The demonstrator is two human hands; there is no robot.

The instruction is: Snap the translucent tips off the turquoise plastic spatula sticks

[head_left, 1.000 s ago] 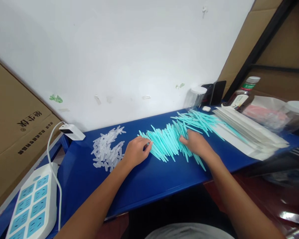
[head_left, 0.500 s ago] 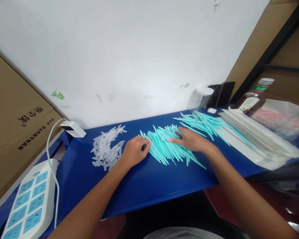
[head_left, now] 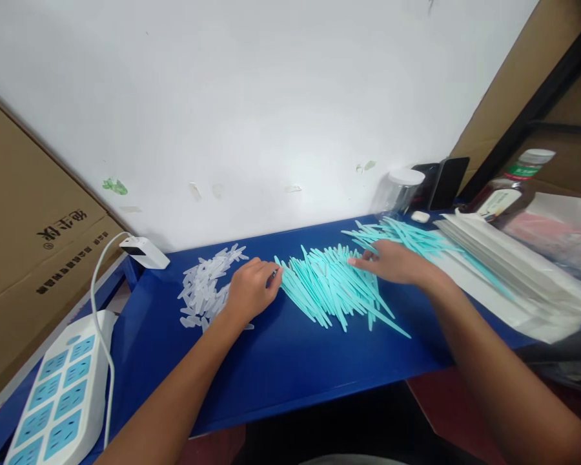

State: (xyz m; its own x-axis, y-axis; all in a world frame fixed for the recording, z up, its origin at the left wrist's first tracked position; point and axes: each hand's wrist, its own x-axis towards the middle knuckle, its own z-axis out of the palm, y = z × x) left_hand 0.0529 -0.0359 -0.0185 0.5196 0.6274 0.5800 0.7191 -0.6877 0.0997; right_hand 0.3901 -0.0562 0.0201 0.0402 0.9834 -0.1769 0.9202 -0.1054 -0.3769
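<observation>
A pile of thin teal sticks (head_left: 332,287) with tapered ends lies mid-table. At its left edge is my left hand (head_left: 253,289), fingers curled and thumb drawn in; whatever they may pinch is hidden. My right hand (head_left: 392,261) hovers by the pile's upper right side, thumb and fingers apart, holding nothing I can see. Behind it spreads a second, looser heap of teal sticks (head_left: 411,236). Left of my left hand lies a heap of small translucent whitish pieces (head_left: 204,284), partly covered by that hand.
The blue table (head_left: 290,374) meets a white wall. To the left are a power strip (head_left: 61,394), a cable and a white charger (head_left: 145,252). At right stand a lidded clear jar (head_left: 401,192), dark phones (head_left: 450,181), a bottle (head_left: 508,190) and stacked white sleeves (head_left: 518,271).
My right hand has moved right, off the middle pile toward the far heap. My left hand has shifted slightly left. The view has turned a little.
</observation>
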